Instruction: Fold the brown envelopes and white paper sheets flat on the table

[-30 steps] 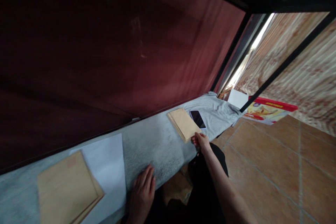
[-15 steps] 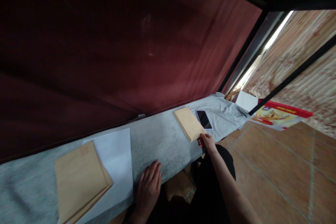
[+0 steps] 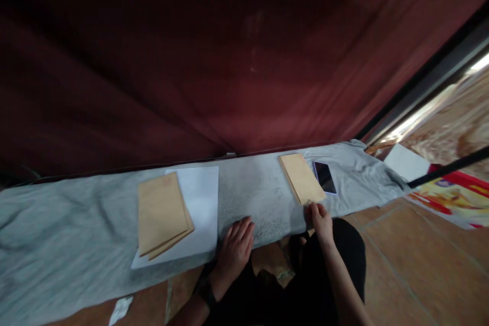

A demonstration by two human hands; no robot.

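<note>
My left hand lies flat, fingers together, on the grey cloth at its near edge, just right of a white sheet. A stack of brown envelopes rests on that sheet. My right hand touches the near corner of a second stack of brown envelopes, its fingers curled at the edge; whether they pinch it I cannot make out. A dark phone lies face up right beside that stack.
A dark red curtain hangs behind the cloth. Brown floor tiles run along the right. A white paper and a colourful printed sheet lie at the far right, crossed by a black bar.
The view has swung left, so both envelope stacks sit nearer the middle. My right hand stays at the corner of the right stack, and my left hand stays on the cloth.
</note>
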